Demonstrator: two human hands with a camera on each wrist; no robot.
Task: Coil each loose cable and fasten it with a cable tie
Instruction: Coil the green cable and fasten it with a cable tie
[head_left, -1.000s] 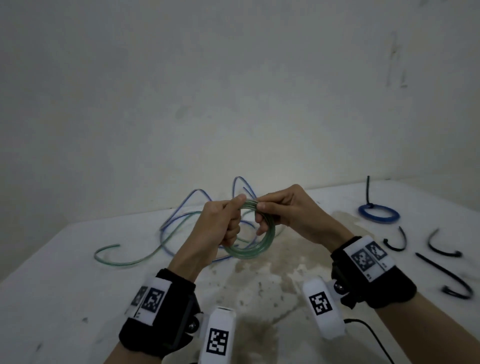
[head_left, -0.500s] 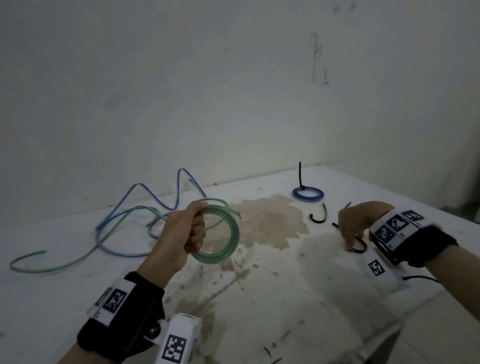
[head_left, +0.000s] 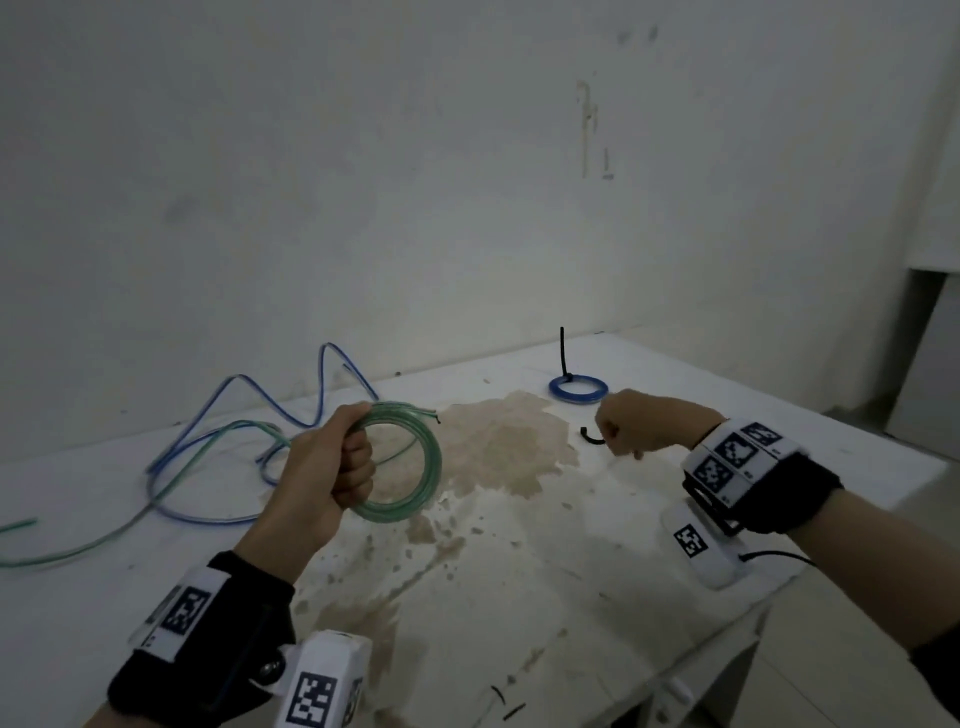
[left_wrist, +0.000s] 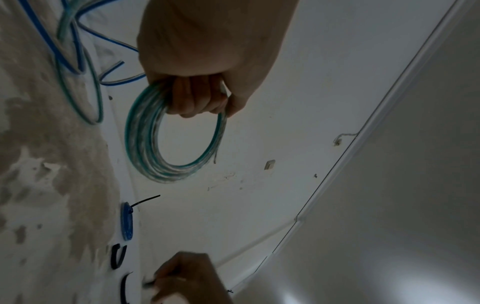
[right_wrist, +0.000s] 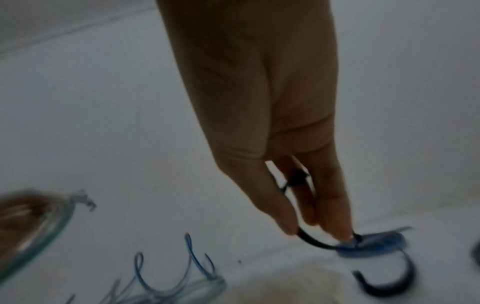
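Note:
My left hand is fisted round a coil of green cable and holds it upright above the table; the left wrist view shows the fingers wrapped through the green coil. My right hand hovers right of centre, near a blue coil, with its fingers curled. In the right wrist view its thumb and fingertips pinch a curved black cable tie. The two hands are well apart.
A blue coil bound with a black tie lies at the back. Loose blue and green cables sprawl at the left. Spare black ties lie by my right hand. The stained white table ends at the right; a wall stands behind it.
My right hand let go of the green coil, swung right to the black ties and now pinches one. My left hand keeps the coil alone. The view turned right.

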